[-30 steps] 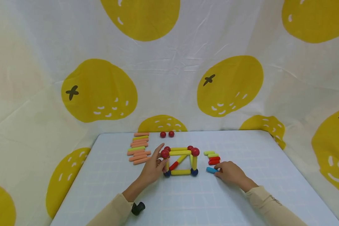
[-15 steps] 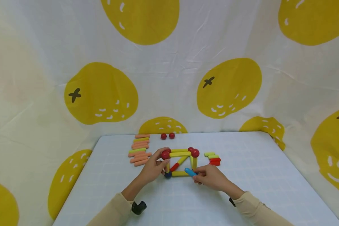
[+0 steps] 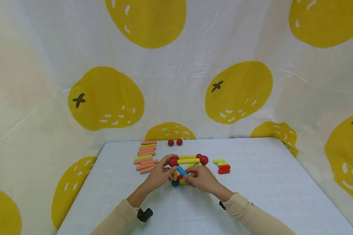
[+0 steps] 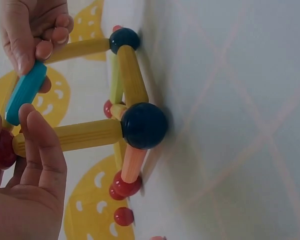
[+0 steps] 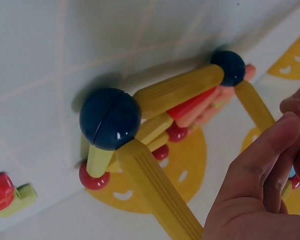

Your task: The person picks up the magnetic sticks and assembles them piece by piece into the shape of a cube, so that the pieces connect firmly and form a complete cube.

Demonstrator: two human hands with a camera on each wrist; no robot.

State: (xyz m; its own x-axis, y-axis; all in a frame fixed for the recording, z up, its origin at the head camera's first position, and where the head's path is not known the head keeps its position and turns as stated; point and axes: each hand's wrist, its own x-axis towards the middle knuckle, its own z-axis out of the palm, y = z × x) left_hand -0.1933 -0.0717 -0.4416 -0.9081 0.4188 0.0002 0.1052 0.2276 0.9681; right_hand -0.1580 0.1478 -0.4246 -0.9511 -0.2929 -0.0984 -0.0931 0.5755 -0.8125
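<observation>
A cube-like frame of yellow rods [image 3: 189,161] stands on the table, with red balls at its upper corners and dark blue balls [image 4: 144,126] at its lower corners. My left hand [image 3: 161,172] grips its upper left front corner, fingers around the red ball [image 3: 173,162] and the yellow upright below. My right hand [image 3: 205,179] pinches a short blue rod [image 3: 182,170] between thumb and fingers, tilted, its free end close to that red ball. Whether rod and ball touch is unclear. In the right wrist view, the right hand's fingers [image 5: 260,180] mostly hide the blue rod.
Left of the frame lie several orange and yellow-green rods [image 3: 147,153] in a column. Two loose red balls [image 3: 175,142] sit at the back edge. Short red rods [image 3: 224,169] and yellow-green rods [image 3: 220,162] lie to the right.
My right hand has picked the blue rod off the table and carried it left, across the frame's front, to the left hand. The left hand keeps its place at the corner.
</observation>
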